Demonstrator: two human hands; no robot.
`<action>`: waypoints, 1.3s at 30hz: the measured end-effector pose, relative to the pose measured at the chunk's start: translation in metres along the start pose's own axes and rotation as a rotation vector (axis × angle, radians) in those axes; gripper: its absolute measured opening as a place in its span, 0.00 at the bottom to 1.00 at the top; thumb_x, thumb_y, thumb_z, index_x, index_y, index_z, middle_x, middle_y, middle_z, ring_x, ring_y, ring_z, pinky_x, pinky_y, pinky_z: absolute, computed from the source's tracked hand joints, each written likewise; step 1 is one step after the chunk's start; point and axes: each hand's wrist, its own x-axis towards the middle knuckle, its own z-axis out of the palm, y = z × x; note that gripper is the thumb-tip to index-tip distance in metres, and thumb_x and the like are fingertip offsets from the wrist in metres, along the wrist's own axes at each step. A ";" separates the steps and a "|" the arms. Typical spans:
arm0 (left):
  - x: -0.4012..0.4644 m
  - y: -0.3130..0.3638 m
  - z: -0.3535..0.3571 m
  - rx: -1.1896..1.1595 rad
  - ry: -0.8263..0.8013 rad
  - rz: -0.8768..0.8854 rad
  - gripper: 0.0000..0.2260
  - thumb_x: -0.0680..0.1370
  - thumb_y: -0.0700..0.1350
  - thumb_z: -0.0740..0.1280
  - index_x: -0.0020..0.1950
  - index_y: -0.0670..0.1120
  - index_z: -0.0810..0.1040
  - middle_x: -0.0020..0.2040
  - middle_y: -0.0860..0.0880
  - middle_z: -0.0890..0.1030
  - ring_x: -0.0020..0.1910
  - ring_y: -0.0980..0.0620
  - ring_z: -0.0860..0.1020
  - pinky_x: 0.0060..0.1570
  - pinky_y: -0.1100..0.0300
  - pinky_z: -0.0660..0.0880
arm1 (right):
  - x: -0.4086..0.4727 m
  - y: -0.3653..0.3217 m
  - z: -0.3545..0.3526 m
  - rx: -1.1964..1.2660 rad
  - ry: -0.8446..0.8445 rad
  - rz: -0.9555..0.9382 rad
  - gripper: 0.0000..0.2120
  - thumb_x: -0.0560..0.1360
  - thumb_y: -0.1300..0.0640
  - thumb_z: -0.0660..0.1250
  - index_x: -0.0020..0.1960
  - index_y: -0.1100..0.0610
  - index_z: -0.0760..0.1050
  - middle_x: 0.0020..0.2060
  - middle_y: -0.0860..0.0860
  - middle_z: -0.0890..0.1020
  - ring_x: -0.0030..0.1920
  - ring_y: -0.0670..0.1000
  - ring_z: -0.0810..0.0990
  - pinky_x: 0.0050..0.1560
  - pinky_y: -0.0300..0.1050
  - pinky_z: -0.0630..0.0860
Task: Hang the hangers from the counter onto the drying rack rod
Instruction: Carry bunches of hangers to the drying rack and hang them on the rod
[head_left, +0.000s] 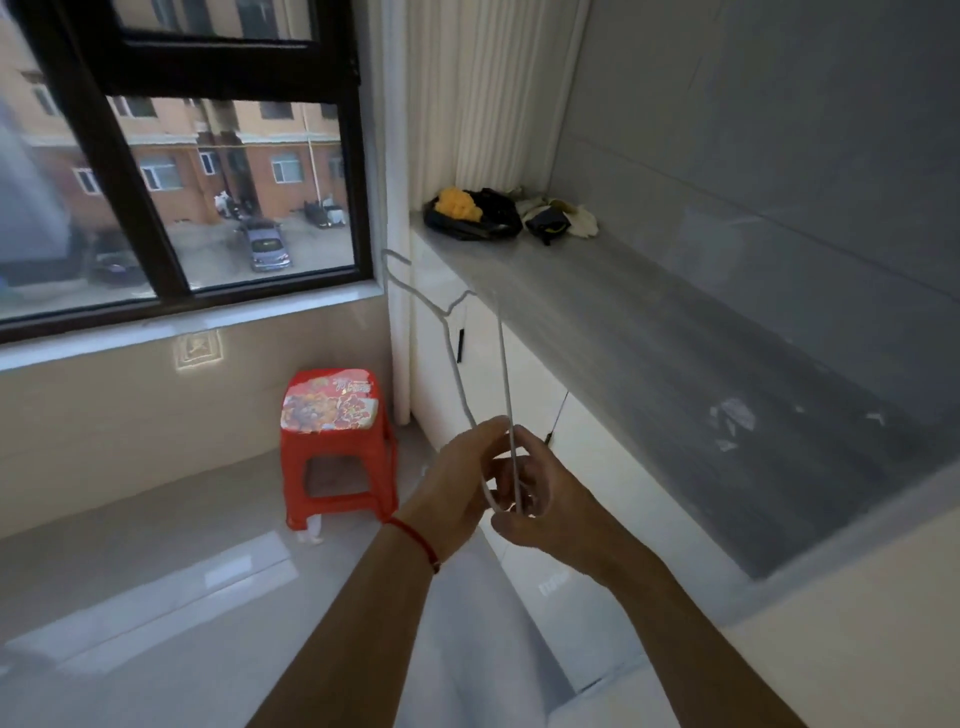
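Observation:
A thin white wire hanger (451, 358) stands up in front of me, its hook at the top near the window corner. Both hands hold its lower end. My left hand (457, 480), with a red string on the wrist, pinches the rounded corner of the hanger from the left. My right hand (540, 499) grips the same end from the right, fingers curled round the wire. The grey counter (649, 332) runs along the right side beside the hands. No drying rack rod is in view.
A red plastic stool (332, 431) stands on the floor by the wall under the dark-framed window (208, 156). At the counter's far end lie a black bag with something yellow (470, 210) and a pile of cloths (558, 215). White cabinet doors sit below the counter.

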 end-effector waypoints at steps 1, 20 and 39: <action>-0.013 -0.006 -0.006 0.021 0.014 0.024 0.14 0.82 0.51 0.66 0.56 0.41 0.81 0.47 0.41 0.83 0.46 0.41 0.79 0.46 0.47 0.76 | -0.008 -0.001 0.004 -0.057 -0.067 -0.032 0.46 0.72 0.60 0.78 0.79 0.43 0.54 0.57 0.43 0.80 0.54 0.38 0.82 0.51 0.35 0.78; -0.348 -0.116 -0.101 -0.089 0.708 0.065 0.20 0.83 0.57 0.58 0.66 0.45 0.73 0.53 0.34 0.78 0.38 0.43 0.76 0.39 0.47 0.80 | -0.160 -0.053 0.188 0.533 -0.539 -0.018 0.30 0.78 0.39 0.55 0.69 0.58 0.76 0.63 0.55 0.82 0.65 0.56 0.80 0.68 0.54 0.73; -0.771 -0.182 -0.353 -0.404 1.306 0.256 0.12 0.80 0.52 0.63 0.54 0.44 0.77 0.49 0.34 0.83 0.30 0.46 0.72 0.31 0.57 0.71 | -0.363 -0.230 0.610 0.154 -0.863 -0.372 0.09 0.81 0.53 0.67 0.59 0.45 0.81 0.53 0.44 0.85 0.54 0.46 0.84 0.59 0.52 0.81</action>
